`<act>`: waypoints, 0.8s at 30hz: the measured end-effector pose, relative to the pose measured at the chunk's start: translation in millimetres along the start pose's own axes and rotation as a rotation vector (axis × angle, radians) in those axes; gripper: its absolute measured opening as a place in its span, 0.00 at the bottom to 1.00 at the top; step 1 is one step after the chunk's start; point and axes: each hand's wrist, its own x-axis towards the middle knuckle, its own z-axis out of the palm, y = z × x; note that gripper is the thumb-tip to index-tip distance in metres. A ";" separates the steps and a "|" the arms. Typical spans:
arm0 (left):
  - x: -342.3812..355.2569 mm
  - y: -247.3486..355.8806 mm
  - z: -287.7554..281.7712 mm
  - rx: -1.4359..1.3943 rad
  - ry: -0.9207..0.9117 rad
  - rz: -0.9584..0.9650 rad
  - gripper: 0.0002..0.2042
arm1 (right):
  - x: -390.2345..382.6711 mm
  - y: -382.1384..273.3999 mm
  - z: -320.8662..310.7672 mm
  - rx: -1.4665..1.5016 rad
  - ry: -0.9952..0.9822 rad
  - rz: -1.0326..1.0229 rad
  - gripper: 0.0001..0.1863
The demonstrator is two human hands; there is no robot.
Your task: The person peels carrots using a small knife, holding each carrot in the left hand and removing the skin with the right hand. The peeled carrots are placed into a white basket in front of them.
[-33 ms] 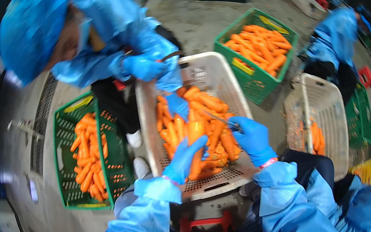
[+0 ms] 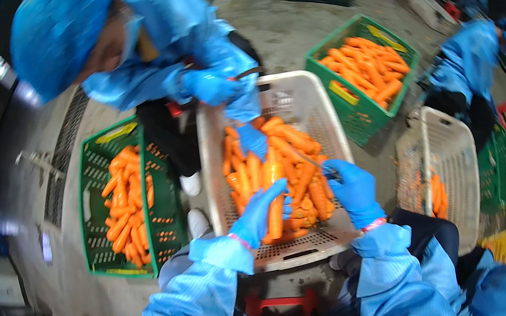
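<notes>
Over a white basket of carrots, my gloved left hand grips an upright orange carrot by its side. My gloved right hand is closed round the dark handle of a knife, whose thin blade points up and left over the pile. Many carrots fill the basket's middle. At its far side, a co-worker's gloved hand reaches down among them, while the co-worker's other hand holds a dark, thin tool above the rim.
Left of the basket stands a green crate of carrots. Another green crate with carrots is at the far right. A second white basket holds a few carrots. Below my arms is a red stool. Other people in blue work farther off.
The whole view has shifted slightly, so most of the scene sits farther right. My hands keep hold of the carrot and the knife, and the carrot stands a little more upright.
</notes>
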 end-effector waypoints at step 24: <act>-30.5 70.1 -146.2 -0.715 -0.053 0.479 0.20 | -2.5 -10.3 14.2 -0.346 -0.374 0.222 0.22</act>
